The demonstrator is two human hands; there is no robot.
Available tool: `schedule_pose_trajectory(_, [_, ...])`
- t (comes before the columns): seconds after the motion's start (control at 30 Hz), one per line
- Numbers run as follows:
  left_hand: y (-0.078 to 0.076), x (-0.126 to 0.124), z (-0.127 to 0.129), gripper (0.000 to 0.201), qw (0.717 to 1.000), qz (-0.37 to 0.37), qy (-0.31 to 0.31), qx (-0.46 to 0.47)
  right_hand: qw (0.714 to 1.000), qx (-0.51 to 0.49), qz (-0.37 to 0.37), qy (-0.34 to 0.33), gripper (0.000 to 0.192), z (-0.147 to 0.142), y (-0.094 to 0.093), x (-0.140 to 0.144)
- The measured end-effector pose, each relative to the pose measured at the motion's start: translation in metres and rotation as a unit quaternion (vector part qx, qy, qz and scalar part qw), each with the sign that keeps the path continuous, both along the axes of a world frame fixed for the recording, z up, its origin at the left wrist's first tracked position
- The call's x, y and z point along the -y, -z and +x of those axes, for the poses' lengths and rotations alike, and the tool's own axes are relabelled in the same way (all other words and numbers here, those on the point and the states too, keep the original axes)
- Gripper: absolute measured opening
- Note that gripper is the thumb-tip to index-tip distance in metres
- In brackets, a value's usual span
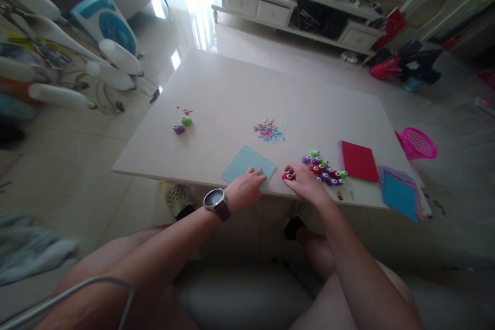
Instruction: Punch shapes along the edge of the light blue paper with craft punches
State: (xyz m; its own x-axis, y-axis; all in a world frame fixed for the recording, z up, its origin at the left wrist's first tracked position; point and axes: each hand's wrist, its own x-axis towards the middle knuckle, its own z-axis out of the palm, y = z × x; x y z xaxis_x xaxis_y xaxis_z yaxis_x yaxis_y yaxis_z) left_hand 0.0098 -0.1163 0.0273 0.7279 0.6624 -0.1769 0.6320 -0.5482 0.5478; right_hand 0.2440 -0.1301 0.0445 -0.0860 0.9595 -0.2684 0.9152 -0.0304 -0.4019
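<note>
Holding red piece (288,176) — near table edge (276,192)

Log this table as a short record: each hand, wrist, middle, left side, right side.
Left hand: fingers on the pale blue sheet
Left wrist: watch
Right hand: fingers around a red piece
Middle: loose confetti
Left side: green piece, purple piece, red bits
Right side: piece cluster, red sheet, blue sheet

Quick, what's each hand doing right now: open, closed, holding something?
Left hand: open, over the pale blue sheet.
Right hand: closed, holding a red craft punch.
</note>
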Motion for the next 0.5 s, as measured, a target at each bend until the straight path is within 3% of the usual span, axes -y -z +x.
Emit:
schedule_pose_trajectory(0.07, [0.000, -0.003, 0.005, 0.038, 0.991, -0.075, -0.077, 0.078, 0.998, -0.050, 0.022, -0.019, 0.013, -0.011, 0.000, 0.002])
schedule_pose_trajectory(0.17, [0.001, -0.009, 0.012, 0.038, 0.932, -0.242, -0.187, 0.195, 0.993, -0.091, 0.061, -0.043, 0.022, -0.032, -0.001, 0.006])
schedule_pose_trajectory(0.23, [0.003, -0.012, 0.014, 0.031, 0.901, -0.286, -0.223, 0.237, 0.989, -0.104, 0.085, -0.065, 0.025, -0.046, -0.001, 0.009])
schedule_pose_trajectory(0.3, [0.004, -0.016, 0.013, 0.025, 0.899, -0.267, -0.244, 0.246, 0.983, -0.122, 0.110, -0.086, 0.026, -0.056, 0.000, 0.010])
schedule_pose_trajectory(0.4, [-0.001, -0.027, -0.002, 0.015, 0.918, -0.218, -0.251, 0.216, 0.973, -0.160, 0.135, -0.101, 0.033, -0.065, 0.003, 0.010])
schedule_pose_trajectory(0.5, [-0.011, -0.043, -0.034, 0.020, 0.954, -0.104, -0.254, 0.122, 0.973, -0.151, 0.131, -0.113, 0.042, -0.073, 0.006, 0.011])
